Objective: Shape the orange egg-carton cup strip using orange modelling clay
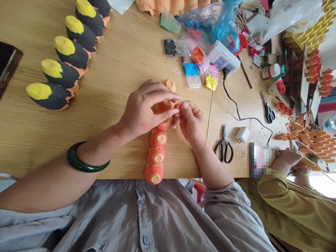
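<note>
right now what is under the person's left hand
A row of orange cups runs beneath the left hand, with parts showing between its fingers and thumb and on either side. The wooden table lies below; what the palm covers cannot be seen.

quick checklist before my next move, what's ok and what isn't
1. Small orange piece held: ok, pinched in the right hand.
2. Left hand touching that piece: cannot tell; its thumb tip is right by it.
3. Orange row fully in sight: not ok, the left hand covers part of it.
4. Row's near end supported: cannot tell; it reaches the front edge of the table.
5. Nearer scissors clear of both hands: ok, lying right of the right forearm.
6. Blue packet sealed: cannot tell.
</note>
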Tool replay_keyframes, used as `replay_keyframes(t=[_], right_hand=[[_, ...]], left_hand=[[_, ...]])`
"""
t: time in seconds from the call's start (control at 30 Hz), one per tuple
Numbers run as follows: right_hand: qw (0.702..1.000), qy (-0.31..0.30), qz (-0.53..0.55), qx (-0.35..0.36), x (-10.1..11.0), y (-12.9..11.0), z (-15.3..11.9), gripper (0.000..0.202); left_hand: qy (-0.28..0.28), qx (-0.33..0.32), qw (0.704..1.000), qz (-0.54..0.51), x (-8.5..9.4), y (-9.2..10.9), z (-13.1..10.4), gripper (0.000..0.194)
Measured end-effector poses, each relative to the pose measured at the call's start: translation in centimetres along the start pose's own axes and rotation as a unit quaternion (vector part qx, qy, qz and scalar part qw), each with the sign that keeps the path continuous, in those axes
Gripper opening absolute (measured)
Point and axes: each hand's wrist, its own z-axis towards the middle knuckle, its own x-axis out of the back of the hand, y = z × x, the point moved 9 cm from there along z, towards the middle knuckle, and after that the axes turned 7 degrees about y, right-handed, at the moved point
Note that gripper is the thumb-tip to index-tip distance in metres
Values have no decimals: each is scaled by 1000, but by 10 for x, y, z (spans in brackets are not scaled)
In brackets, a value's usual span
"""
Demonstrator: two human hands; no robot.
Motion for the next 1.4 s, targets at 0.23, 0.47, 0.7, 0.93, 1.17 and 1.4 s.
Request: replay_keyframes(t=[0.23,0.47,0.7,0.93,1.17,1.4], right_hand=[[999,-47,9,-5,-10,-1,-4,61],[998,-51,30,5,-12,-5,-4,56],[999,-49,9,8,-12,-4,-4,57],[999,-44,31,-1,-9,-1,-4,60],[998,-55,18,-1,-13,-2,-6,59],[999,-44,7,-5,-11,-4,-6,60]], left_hand=[[28,108,990,-84,4,-20,-5,26],[7,-6,1000,15,3,-1,-1,8],[-7,-7,1000,24,0,-1,-3,14],[6,-170,983,71,4,-2,4,9],[-7,-298,950,95,6,-20,5,8],[-5,-289,950,120,4,-5,-2,13]])
